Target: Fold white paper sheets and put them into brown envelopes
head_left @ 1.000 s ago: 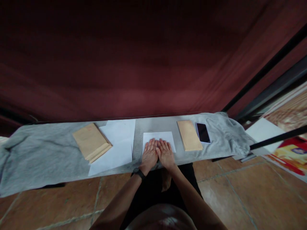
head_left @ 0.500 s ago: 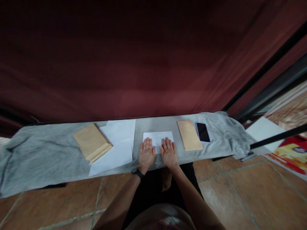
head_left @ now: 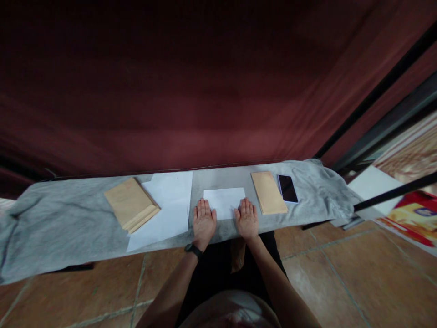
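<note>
A folded white sheet of paper [head_left: 224,202] lies flat on the grey cloth in front of me. My left hand [head_left: 204,221] rests palm down at its left edge, fingers stretched out, a dark watch [head_left: 193,250] on the wrist. At the right edge lies my right hand [head_left: 247,219], also flat with its fingers out. Neither hand grips anything. Just right of the right hand are brown envelopes [head_left: 269,193]. Left of the left hand, loose white sheets [head_left: 172,205] are spread on the cloth.
A stack of brown envelopes [head_left: 131,202] overlaps the loose sheets. A phone [head_left: 288,188] lies at the right on the grey cloth [head_left: 61,223], which covers a narrow bench. Behind rises a dark red surface [head_left: 205,114]. Black bars [head_left: 378,98] stand at the right.
My hands have slid apart from the middle of the folded paper to its left and right edges, baring more of it. The paper stays where it was.
</note>
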`<action>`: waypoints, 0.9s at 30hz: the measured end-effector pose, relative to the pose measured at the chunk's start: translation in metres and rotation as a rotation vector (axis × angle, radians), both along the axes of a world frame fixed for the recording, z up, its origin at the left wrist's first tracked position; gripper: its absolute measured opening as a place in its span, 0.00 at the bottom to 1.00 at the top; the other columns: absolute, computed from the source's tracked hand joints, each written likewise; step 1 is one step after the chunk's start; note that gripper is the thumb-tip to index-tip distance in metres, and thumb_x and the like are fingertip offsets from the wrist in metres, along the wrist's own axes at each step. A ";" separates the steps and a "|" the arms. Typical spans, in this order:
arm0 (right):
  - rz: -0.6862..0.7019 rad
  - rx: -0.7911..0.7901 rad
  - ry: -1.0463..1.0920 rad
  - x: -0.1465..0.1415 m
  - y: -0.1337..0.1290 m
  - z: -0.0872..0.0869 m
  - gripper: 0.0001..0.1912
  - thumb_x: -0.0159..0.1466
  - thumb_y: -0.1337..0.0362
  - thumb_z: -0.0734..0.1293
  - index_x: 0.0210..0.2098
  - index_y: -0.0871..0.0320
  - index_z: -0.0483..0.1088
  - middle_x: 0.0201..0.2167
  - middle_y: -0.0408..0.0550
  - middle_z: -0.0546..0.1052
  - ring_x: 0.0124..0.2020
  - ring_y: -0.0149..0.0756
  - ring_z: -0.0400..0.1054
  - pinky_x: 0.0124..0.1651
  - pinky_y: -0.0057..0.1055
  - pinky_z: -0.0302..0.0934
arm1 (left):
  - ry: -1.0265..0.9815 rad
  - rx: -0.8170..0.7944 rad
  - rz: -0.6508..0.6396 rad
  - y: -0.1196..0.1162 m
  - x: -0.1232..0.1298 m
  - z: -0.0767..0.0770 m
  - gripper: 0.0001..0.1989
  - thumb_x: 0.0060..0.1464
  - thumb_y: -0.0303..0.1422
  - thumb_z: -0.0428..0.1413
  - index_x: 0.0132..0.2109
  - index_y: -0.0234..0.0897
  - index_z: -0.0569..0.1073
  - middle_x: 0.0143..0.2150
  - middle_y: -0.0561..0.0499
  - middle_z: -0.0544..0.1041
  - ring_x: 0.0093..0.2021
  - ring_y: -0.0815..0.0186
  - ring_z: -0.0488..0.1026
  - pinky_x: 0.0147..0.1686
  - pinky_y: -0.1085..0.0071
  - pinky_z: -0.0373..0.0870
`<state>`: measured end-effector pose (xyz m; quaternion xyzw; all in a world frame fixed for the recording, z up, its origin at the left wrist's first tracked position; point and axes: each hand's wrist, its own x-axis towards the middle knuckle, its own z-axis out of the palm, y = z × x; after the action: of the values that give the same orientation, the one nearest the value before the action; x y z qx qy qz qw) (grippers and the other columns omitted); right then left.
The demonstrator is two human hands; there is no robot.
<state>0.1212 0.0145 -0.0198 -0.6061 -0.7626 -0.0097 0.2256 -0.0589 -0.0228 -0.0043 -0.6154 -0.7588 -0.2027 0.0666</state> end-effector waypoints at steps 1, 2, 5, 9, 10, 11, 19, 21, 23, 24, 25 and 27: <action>-0.006 0.003 0.006 0.001 -0.001 0.000 0.32 0.75 0.54 0.50 0.68 0.73 0.56 0.67 0.68 0.61 0.68 0.53 0.56 0.68 0.52 0.48 | 0.001 0.010 0.002 -0.001 -0.001 0.000 0.30 0.66 0.36 0.41 0.68 0.19 0.58 0.70 0.29 0.58 0.71 0.49 0.54 0.67 0.48 0.55; -0.013 0.005 0.014 0.003 -0.001 0.000 0.32 0.75 0.54 0.50 0.68 0.73 0.57 0.67 0.68 0.61 0.68 0.53 0.56 0.68 0.51 0.48 | 0.000 0.020 0.002 -0.001 -0.002 -0.001 0.30 0.67 0.36 0.41 0.68 0.20 0.58 0.70 0.30 0.59 0.71 0.50 0.55 0.67 0.48 0.55; -0.038 -0.006 0.035 0.005 -0.002 0.003 0.32 0.74 0.54 0.50 0.67 0.72 0.58 0.66 0.68 0.63 0.68 0.52 0.56 0.68 0.50 0.49 | -0.009 0.039 0.009 -0.001 -0.003 -0.002 0.29 0.67 0.36 0.41 0.68 0.22 0.59 0.69 0.30 0.60 0.71 0.50 0.56 0.67 0.48 0.56; -0.052 -0.024 0.045 0.006 -0.001 0.004 0.32 0.75 0.54 0.48 0.66 0.72 0.60 0.66 0.68 0.63 0.67 0.52 0.57 0.67 0.50 0.50 | -0.013 0.051 0.026 -0.001 -0.001 -0.003 0.29 0.67 0.36 0.41 0.69 0.22 0.58 0.69 0.30 0.60 0.71 0.49 0.56 0.66 0.46 0.56; -0.056 -0.023 0.049 0.006 -0.001 0.005 0.32 0.75 0.55 0.48 0.66 0.72 0.60 0.66 0.67 0.63 0.68 0.52 0.57 0.67 0.50 0.50 | -0.015 0.054 0.032 0.000 -0.001 -0.002 0.29 0.67 0.36 0.41 0.69 0.23 0.58 0.69 0.31 0.60 0.71 0.49 0.56 0.66 0.46 0.56; -0.059 -0.020 0.054 0.006 -0.001 0.005 0.32 0.75 0.55 0.48 0.66 0.72 0.60 0.67 0.67 0.62 0.68 0.52 0.56 0.67 0.50 0.50 | -0.018 0.056 0.037 0.000 0.000 -0.001 0.29 0.67 0.36 0.41 0.69 0.23 0.58 0.69 0.31 0.60 0.71 0.49 0.55 0.66 0.45 0.56; 0.108 -0.045 0.033 -0.010 0.003 0.018 0.29 0.75 0.56 0.48 0.68 0.66 0.57 0.71 0.59 0.55 0.73 0.49 0.45 0.70 0.51 0.43 | 0.004 -0.078 -0.224 0.013 0.013 0.011 0.29 0.65 0.32 0.41 0.70 0.26 0.56 0.71 0.37 0.58 0.73 0.55 0.50 0.70 0.52 0.50; 0.188 -0.084 0.028 -0.018 0.006 0.021 0.28 0.75 0.57 0.48 0.69 0.63 0.57 0.71 0.56 0.55 0.73 0.47 0.46 0.71 0.49 0.42 | 0.019 -0.117 -0.300 0.018 0.018 0.011 0.29 0.65 0.31 0.40 0.70 0.26 0.55 0.71 0.37 0.59 0.73 0.57 0.51 0.70 0.53 0.50; 0.253 -0.124 0.028 -0.025 0.009 0.022 0.27 0.75 0.57 0.48 0.68 0.60 0.58 0.70 0.53 0.58 0.72 0.44 0.49 0.71 0.47 0.42 | 0.039 -0.158 -0.349 0.021 0.021 0.009 0.29 0.64 0.29 0.40 0.71 0.27 0.55 0.71 0.37 0.59 0.73 0.57 0.52 0.70 0.53 0.50; 0.273 -0.141 0.028 -0.029 0.010 0.022 0.26 0.75 0.58 0.49 0.68 0.60 0.59 0.70 0.53 0.60 0.71 0.43 0.50 0.71 0.46 0.42 | 0.050 -0.178 -0.361 0.023 0.022 0.008 0.30 0.64 0.28 0.40 0.71 0.27 0.54 0.71 0.37 0.59 0.73 0.57 0.51 0.70 0.53 0.50; 0.285 -0.153 0.026 -0.031 0.011 0.022 0.26 0.75 0.58 0.49 0.67 0.60 0.60 0.69 0.54 0.61 0.71 0.43 0.51 0.71 0.46 0.42 | 0.059 -0.196 -0.366 0.024 0.022 0.007 0.30 0.63 0.28 0.40 0.71 0.27 0.53 0.71 0.37 0.58 0.73 0.57 0.51 0.70 0.53 0.50; 0.284 -0.169 0.022 -0.034 0.013 0.022 0.26 0.75 0.58 0.49 0.67 0.60 0.61 0.68 0.55 0.63 0.70 0.42 0.52 0.71 0.47 0.42 | 0.074 -0.222 -0.363 0.025 0.022 0.005 0.31 0.62 0.27 0.41 0.72 0.28 0.52 0.72 0.37 0.56 0.73 0.56 0.49 0.70 0.53 0.49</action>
<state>0.0870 0.0271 0.0018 -0.5091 -0.8362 0.0929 0.1814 -0.0374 0.0026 0.0011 -0.7525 -0.6503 -0.1036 -0.0113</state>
